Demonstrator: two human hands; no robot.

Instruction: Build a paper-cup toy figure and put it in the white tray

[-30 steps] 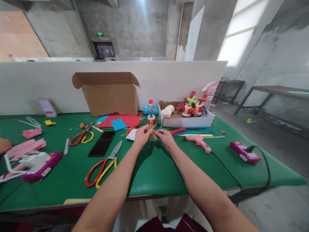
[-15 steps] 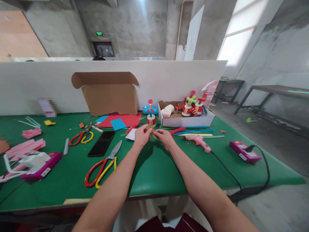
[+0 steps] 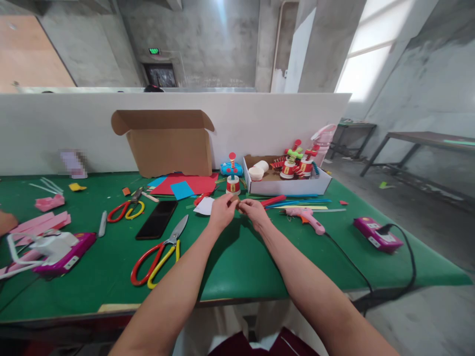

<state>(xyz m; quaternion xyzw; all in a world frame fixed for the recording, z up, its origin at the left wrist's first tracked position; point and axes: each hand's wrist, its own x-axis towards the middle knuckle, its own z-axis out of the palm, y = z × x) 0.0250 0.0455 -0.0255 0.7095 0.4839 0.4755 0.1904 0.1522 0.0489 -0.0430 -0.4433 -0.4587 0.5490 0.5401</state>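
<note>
Between my two hands is a small brown piece (image 3: pixel 235 199) that looks like cardboard, mostly covered by fingers. My left hand (image 3: pixel 222 210) pinches its left side, and my right hand (image 3: pixel 253 211) pinches its right side. Just beyond them a paper-cup figure (image 3: pixel 233 184) with a red disc on top and coiled paper arms stands upright. A white paper piece (image 3: pixel 204 206) lies left of my left hand. To the right of my right hand rests a pink hot glue gun (image 3: pixel 306 216), near red and blue paper strips (image 3: pixel 297 201).
Large scissors (image 3: pixel 170 244), a black phone (image 3: pixel 157 220) and smaller scissors (image 3: pixel 128 207) lie to the left. A white box (image 3: pixel 289 187) holds cups and more figures behind. Purple power strips (image 3: pixel 377 235) sit on both sides. At the left edge shows another person's hand (image 3: pixel 6 223).
Both hands stay over the same spot, still pinching the brown piece. My left hand has shifted slightly right and its fingers now cover more of the piece.
</note>
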